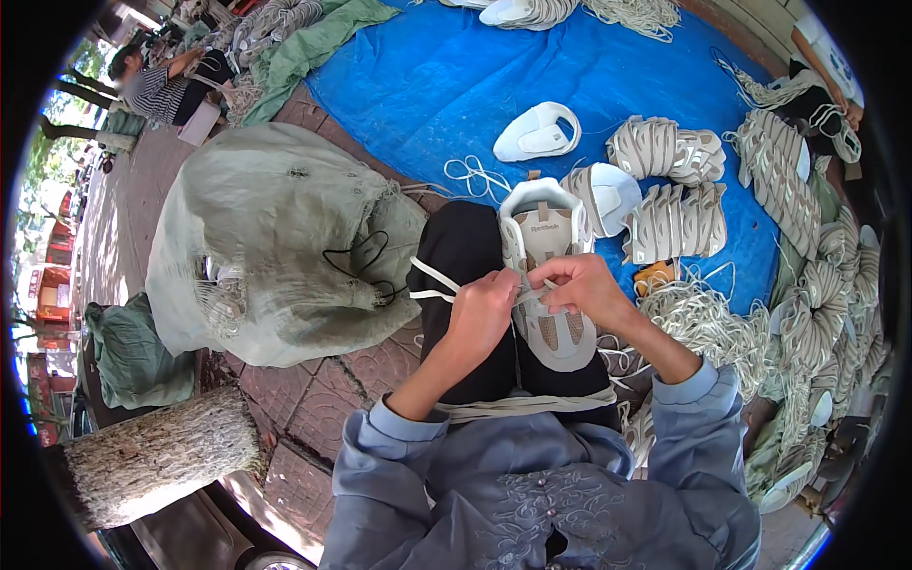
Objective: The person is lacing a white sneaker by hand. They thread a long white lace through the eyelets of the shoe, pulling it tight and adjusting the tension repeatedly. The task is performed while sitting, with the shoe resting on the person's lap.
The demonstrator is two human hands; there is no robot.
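A beige and white shoe upper (560, 351) lies lengthwise over my dark-trousered thighs, its toe toward me and its tongue standing up at the far end. My left hand (483, 309) is closed in a pinch at the upper's left edge. White shoelace ends (433, 281) stick out from it to the left. Over the eyelet area, my right hand (587, 290) pinches the lace with thumb and forefinger, and a short stretch of lace runs between both hands. Several more laces (532, 407) lie across my lap.
A blue tarp (427, 95) carries stacked shoe uppers (674, 228) and a single upper (538, 133). A heap of laces (698, 328) sits at right. On my left stand a bulging grey-green sack (275, 237) and a tree trunk (157, 456). Other people sit at far left and far right.
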